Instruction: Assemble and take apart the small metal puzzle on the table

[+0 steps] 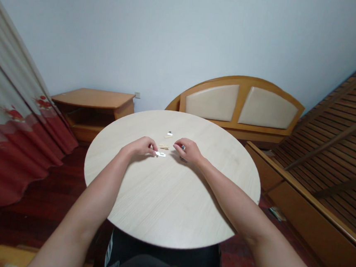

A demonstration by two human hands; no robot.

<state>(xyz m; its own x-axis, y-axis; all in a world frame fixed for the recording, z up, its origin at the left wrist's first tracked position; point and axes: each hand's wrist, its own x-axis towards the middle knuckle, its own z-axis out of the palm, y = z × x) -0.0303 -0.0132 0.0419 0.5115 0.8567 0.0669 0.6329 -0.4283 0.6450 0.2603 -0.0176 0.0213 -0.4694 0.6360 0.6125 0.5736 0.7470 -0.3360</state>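
Near the centre of a round pale-wood tabletop: left hand, fingertips pinched on a small white rectangular piece; right hand, curled beside a small grey object, grip unclear; flat tan wooden slivers between.

You're in a bedroom at home: beyond your round bench stands a padded headboard, right of the bench leans a slatted bed base, and left of it hangs a red-flowered curtain beside a wooden nightstand
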